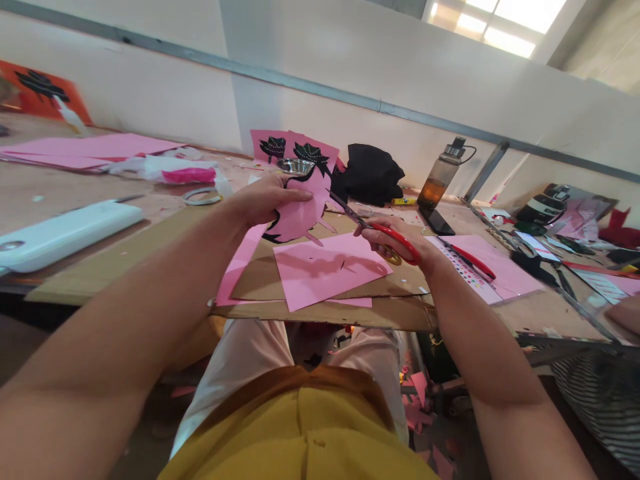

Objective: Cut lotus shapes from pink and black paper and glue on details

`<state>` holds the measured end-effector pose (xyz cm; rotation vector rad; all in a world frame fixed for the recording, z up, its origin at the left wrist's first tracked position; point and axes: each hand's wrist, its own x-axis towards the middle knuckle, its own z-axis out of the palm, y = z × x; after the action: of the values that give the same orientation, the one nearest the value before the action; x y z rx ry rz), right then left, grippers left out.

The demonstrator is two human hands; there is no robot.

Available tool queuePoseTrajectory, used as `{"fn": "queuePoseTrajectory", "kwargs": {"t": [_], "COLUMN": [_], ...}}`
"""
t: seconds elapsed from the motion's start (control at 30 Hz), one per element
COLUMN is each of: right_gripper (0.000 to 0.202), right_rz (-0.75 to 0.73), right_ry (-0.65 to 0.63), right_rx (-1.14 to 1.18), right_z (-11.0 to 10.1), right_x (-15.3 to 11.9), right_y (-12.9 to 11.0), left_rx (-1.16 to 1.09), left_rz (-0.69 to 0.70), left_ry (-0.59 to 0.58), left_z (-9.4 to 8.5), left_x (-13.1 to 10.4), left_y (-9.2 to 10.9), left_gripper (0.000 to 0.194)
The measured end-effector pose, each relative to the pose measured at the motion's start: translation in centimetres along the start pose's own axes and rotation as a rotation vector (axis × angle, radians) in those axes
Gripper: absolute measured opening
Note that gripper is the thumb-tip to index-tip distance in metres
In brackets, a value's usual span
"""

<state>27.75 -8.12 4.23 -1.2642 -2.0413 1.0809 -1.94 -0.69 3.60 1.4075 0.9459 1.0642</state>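
My left hand (273, 199) pinches a pink paper cutout (303, 212) with black edging, holding it up over the table. Red-handled scissors (395, 241) are in my right hand (383, 237), their blades pointing up and left near the cutout's right edge. The fingers of my right hand wrap round the handles. Below both hands a pink sheet (325, 283) with small dark marks lies on brown cardboard (265, 270). Another pink sheet (240, 273) shows partly under the cardboard's left side.
Behind are a metal bowl (295, 166), black cloth (373, 173), a bottle (440, 177) and a phone (437, 221). Spare red scissors (473, 260) lie on the right. A white device (70, 233) and plastic bag (170, 170) are at left. Another person's arm (625, 313) shows far right.
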Motion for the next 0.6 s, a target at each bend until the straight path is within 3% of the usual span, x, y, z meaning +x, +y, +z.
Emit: {"fn": "queuePoseTrajectory", "kwargs": {"t": [0.37, 0.6], "right_gripper": [0.039, 0.036], "right_rz": [-0.008, 0.021], "right_ry": [0.021, 0.031], "right_rx": [0.003, -0.072], "right_z": [0.1, 0.1], "right_x": [0.1, -0.3], "right_y": [0.3, -0.9], "left_rx": [-0.010, 0.012], "left_rz": [0.010, 0.063], "left_ry": [-0.014, -0.056], "left_z": [-0.1, -0.4], "left_x": [0.1, 0.1], "left_y": [-0.2, 0.0], "left_gripper": [0.023, 0.021]}}
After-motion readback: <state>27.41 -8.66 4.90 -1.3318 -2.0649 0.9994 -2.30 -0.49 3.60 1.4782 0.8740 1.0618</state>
